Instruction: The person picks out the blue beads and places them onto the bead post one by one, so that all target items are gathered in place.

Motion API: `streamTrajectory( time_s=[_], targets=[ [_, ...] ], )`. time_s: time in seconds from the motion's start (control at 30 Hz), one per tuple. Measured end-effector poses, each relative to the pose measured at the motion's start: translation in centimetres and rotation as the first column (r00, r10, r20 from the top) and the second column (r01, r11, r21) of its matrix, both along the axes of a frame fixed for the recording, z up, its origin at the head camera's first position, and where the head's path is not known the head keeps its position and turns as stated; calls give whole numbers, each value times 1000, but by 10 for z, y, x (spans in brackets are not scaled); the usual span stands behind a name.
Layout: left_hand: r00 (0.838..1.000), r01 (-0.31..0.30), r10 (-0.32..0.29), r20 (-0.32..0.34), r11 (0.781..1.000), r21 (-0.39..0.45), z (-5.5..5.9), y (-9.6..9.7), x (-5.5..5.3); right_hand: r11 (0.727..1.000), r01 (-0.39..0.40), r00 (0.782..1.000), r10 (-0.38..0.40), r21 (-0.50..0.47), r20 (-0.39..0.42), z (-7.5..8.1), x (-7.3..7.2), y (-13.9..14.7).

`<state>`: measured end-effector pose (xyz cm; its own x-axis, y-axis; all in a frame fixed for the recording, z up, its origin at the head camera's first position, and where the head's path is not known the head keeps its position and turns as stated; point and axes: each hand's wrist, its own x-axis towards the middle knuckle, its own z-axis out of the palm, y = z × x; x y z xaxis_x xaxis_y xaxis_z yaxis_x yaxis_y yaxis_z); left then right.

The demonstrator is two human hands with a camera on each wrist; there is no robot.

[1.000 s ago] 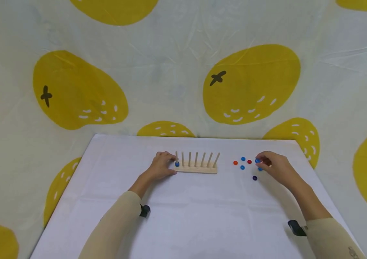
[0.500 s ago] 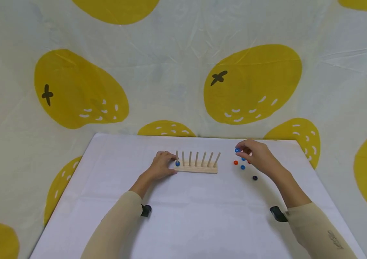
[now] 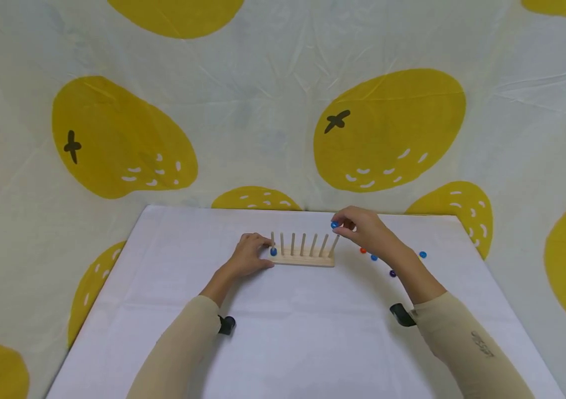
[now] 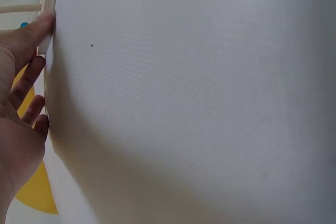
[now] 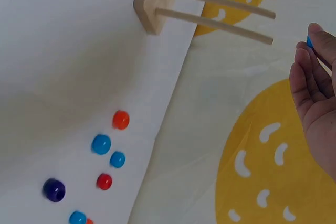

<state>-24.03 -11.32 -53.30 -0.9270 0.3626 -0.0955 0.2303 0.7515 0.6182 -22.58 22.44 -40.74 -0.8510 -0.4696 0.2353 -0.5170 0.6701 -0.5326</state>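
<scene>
A light wooden peg board (image 3: 307, 260) with a row of upright pegs stands on the white table. My left hand (image 3: 249, 256) holds its left end, the thumb at the front and the fingers behind. A dark blue bead (image 3: 273, 251) sits low on the leftmost peg. My right hand (image 3: 365, 230) pinches a blue bead (image 3: 335, 225) between thumb and fingertips, just above the rightmost peg's tip. In the right wrist view that bead (image 5: 309, 41) is mostly covered by the fingers, apart from the peg ends.
Loose beads lie right of the board: an orange bead (image 5: 121, 119), blue beads (image 5: 101, 144), a red bead (image 5: 104, 181) and a dark purple bead (image 5: 54, 190). Another blue bead (image 3: 423, 255) lies farther right. The table's far edge (image 3: 372, 214) meets a fruit-patterned cloth (image 3: 263, 111).
My right hand has lifted the blue bead from the loose group and carried it left to above the board's right end. The left hand and board have stayed in place.
</scene>
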Motion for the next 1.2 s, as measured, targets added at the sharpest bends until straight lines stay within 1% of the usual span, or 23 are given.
streamTrajectory(
  time_s=[0.13,0.2,0.47,0.67,0.83,0.97,1.13,1.2],
  targets=[
    [1000,-15,15,11,1000,9,0,1,0,999,-34,999,34,-17,-7,2,-4,-13],
    [1000,-18,18,4,1000,9,0,1,0,999,-41,999,41,-23,-5,3,-6,-19],
    [1000,-16,16,11,1000,16,0,3,3,998,-60,997,60,-9,46,2,-14,-47],
    [1000,-12,12,-1,1000,13,1,2,2,996,-92,995,92,3,30,-3,-20,-65],
    [1000,-7,7,-17,1000,10,2,1,1,993,-121,992,121,-10,29,-10,-25,-81],
    [1000,-9,9,-19,1000,3,2,2,1,989,-146,988,147,-28,46,-15,-28,-95],
    [1000,-3,3,-25,1000,-1,2,2,1,984,-164,983,169,-63,73,-16,-30,-109],
    [1000,-1,1,-25,1000,2,3,2,1,983,-171,982,175,-60,75,-17,-30,-112]
  ],
)
